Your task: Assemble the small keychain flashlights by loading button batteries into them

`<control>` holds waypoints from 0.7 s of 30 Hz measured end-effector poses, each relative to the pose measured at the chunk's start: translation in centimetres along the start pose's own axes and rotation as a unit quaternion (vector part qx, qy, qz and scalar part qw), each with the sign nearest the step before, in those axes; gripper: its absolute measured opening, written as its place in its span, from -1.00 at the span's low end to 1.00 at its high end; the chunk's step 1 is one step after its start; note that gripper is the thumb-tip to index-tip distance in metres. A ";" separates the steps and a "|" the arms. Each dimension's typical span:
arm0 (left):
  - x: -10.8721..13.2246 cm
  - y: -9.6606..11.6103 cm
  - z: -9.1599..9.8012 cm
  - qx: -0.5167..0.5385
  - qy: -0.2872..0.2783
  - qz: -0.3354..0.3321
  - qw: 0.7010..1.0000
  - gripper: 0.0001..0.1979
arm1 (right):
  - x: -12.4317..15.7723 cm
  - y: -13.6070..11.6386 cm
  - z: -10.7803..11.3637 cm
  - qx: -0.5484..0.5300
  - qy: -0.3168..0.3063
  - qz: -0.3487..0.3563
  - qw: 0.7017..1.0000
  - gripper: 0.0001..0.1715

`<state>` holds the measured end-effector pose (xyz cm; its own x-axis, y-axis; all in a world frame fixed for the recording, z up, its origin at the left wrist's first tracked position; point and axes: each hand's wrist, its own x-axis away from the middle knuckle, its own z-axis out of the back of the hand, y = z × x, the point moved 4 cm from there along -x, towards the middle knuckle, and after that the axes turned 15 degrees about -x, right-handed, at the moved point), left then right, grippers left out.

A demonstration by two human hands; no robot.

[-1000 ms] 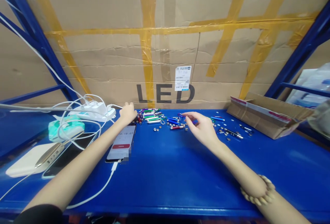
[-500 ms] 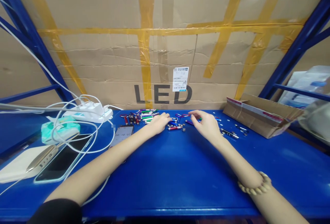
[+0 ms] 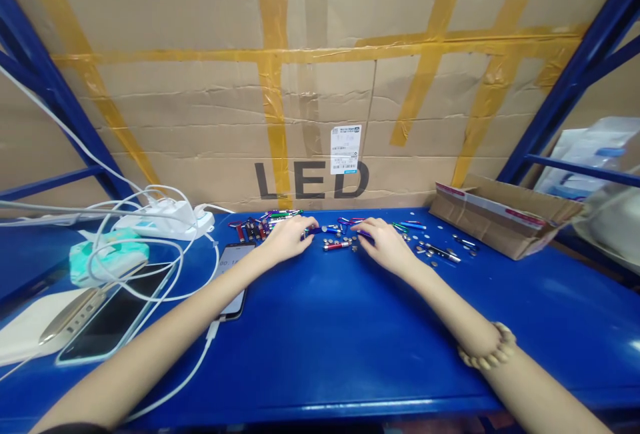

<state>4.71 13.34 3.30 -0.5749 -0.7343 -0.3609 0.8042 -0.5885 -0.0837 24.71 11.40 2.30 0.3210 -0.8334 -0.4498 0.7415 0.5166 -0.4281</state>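
On the blue shelf [image 3: 320, 347], a scatter of small keychain flashlights [image 3: 260, 226] in several colours and button cells [image 3: 350, 243] lies near the cardboard wall. My left hand [image 3: 287, 239] is curled, its fingertips pinching the end of a small blue flashlight [image 3: 320, 229]. My right hand [image 3: 383, 242] is curled too, fingers down among the blue pieces beside it. A red flashlight [image 3: 336, 245] lies loose between the two hands.
A phone [image 3: 231, 271] on a white cable lies under my left forearm. Further left lie a power strip [image 3: 160, 221], a teal pack [image 3: 105, 257], another phone [image 3: 113, 321] and a power bank. An open cardboard box [image 3: 500, 217] sits at right. A taped "LED" carton backs the shelf.
My left hand moved from near the phone rightward to the flashlights and closed on a blue one. The right hand shifted slightly left toward it. The view dropped a little.
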 end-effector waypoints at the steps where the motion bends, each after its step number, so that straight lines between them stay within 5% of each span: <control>1: 0.5 -0.2 0.4 0.016 0.002 -0.001 1.000 -0.77 | 0.0 0.1 -0.5 0.005 -0.021 0.020 1.000 -0.67; 6: 2.7 -0.9 1.6 0.099 -0.006 0.003 0.995 -0.80 | 0.1 1.1 -2.2 0.039 -0.086 0.064 0.993 -0.53; 16: 5.8 -1.8 2.2 0.204 -0.055 0.034 0.977 -0.82 | -0.4 2.2 -2.1 0.051 -0.082 0.068 0.993 -0.74; 21: 6.7 -0.2 2.9 0.246 -0.127 0.009 0.961 -0.81 | -0.4 2.3 -2.0 0.054 -0.067 0.069 0.994 -0.76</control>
<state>0.26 7.55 3.57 -0.6296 -0.7684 -0.1146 0.6817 -0.6172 0.3929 25.11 13.34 -0.10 0.4942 -0.7782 -0.3876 0.7418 0.6100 -0.2787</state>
